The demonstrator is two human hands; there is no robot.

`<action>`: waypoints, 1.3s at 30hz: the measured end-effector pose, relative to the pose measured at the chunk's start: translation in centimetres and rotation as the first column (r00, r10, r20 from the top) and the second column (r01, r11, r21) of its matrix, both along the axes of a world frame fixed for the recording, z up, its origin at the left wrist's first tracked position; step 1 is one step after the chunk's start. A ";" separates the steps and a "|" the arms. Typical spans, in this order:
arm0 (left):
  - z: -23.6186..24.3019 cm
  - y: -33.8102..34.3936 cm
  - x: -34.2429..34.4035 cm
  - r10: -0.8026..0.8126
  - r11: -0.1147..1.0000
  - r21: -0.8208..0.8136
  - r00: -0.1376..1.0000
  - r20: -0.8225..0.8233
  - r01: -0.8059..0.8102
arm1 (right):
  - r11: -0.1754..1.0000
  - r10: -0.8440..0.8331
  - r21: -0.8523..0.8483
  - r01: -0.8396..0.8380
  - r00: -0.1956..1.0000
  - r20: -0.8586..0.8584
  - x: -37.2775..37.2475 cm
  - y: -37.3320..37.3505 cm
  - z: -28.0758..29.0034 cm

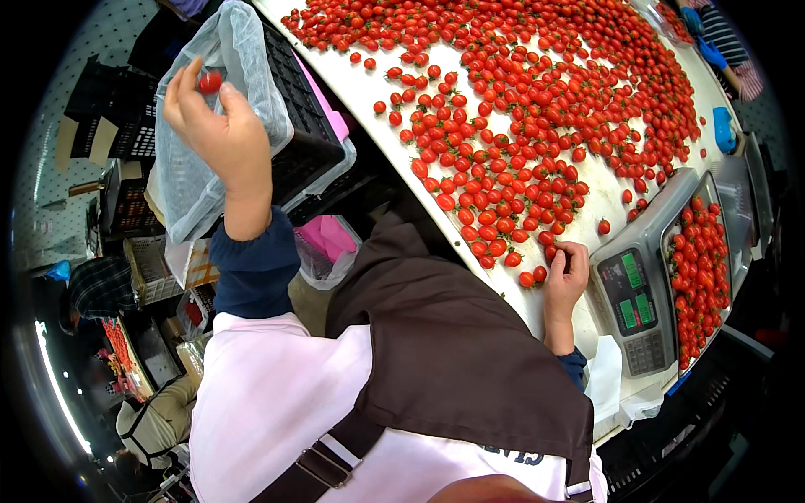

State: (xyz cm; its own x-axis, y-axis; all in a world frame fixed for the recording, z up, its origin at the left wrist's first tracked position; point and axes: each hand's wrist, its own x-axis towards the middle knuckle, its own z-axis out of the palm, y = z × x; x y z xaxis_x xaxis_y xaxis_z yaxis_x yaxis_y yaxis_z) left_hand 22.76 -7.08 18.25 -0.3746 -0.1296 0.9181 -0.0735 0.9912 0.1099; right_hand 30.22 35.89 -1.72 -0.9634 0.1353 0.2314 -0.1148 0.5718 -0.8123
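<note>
Raised tomato (210,82) — red, blurred, loose tomatoes (545,105) scattered across table (373,84)

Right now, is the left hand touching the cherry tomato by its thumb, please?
Cannot tell: the head view shows the blurred cherry tomato between finger and thumb of the left hand, contact or gap unclear.

Red toms (547,117), wht tbl (356,88)

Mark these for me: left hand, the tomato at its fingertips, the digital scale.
Left hand (214,132): head view, back of the hand.
Tomato (210,82): head view, middle of its red skin.
Digital scale (631,289): head view, dark display panel.
</note>
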 end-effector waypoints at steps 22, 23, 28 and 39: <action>-17.7 13.5 -6.3 -0.564 0.816 0.435 0.360 0.743 0.381 | 1.000 0.001 0.023 -0.001 1.000 -0.014 0.0 0.0 -0.1; -17.8 12.8 -8.2 -0.503 0.855 0.349 0.444 0.742 0.384 | 1.000 0.004 0.021 -0.003 1.000 -0.019 0.1 0.1 -0.2; -18.9 6.6 -16.8 -0.282 0.958 0.252 0.605 0.745 0.137 | 1.000 0.019 0.016 -0.019 1.000 -0.025 -0.2 -0.2 0.3; -17.7 11.2 -16.4 -0.456 0.885 0.329 0.471 0.755 0.330 | 1.000 -0.003 0.027 0.003 1.000 0.001 0.0 -0.1 0.3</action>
State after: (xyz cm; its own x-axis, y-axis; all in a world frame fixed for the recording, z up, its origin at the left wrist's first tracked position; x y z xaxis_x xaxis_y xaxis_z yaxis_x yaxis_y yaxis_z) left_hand 6.34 4.15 0.57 -0.9702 0.1432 0.1954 0.2029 0.9210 0.3326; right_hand 30.27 35.81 -1.40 -0.9634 0.1318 0.2336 -0.1120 0.5936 -0.7969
